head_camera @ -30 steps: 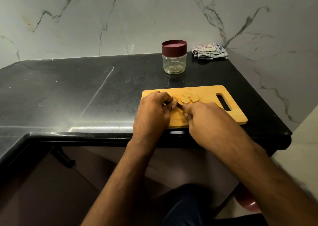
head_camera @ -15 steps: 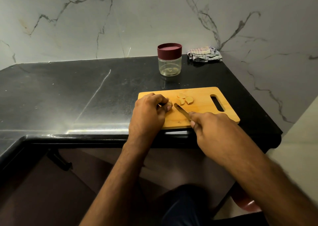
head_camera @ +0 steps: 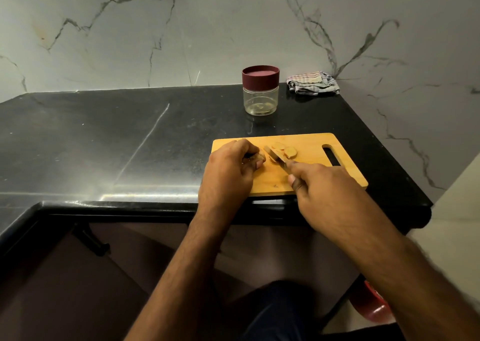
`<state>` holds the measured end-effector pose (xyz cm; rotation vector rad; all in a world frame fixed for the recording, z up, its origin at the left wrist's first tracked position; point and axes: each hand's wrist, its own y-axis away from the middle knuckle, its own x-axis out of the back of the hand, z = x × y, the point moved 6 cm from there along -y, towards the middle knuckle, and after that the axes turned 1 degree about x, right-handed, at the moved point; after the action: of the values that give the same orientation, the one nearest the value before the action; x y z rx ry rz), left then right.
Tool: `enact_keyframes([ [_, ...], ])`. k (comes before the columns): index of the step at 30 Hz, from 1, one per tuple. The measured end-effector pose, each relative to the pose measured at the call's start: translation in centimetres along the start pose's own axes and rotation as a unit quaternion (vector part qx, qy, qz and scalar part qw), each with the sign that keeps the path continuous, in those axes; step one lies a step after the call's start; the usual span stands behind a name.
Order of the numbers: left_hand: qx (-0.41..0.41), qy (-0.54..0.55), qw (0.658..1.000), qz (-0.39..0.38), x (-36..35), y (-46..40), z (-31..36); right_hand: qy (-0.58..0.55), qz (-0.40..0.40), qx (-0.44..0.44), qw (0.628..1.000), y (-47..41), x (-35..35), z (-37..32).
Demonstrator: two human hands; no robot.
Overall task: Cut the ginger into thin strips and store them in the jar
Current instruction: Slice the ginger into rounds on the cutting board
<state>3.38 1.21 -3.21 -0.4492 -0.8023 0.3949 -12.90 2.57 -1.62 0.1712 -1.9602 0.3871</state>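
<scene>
Here, left hand (head_camera: 228,169) gripping ginger (head_camera: 259,156), right hand (head_camera: 322,185) gripping knife (head_camera: 278,159), both over the cutting board (head_camera: 311,143) near the counter (head_camera: 104,143) edge.

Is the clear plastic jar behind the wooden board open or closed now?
Closed. The clear plastic jar stands upright on the black counter, and its dark red lid sits on top of it.

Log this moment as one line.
left hand holds ginger piece | right hand holds knife at slices | jar lidded
</scene>
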Motion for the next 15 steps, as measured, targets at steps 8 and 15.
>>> enact_keyframes([
  [8,0.002,-0.002,1.000,-0.006,-0.3,-0.2,-0.6,-0.022,-0.004,0.022,1.000,0.4,-0.7,-0.8],
  [15,0.005,0.001,1.000,-0.014,-0.4,-0.3,-0.7,-0.030,0.028,0.020,0.999,1.0,-0.1,-1.0],
])
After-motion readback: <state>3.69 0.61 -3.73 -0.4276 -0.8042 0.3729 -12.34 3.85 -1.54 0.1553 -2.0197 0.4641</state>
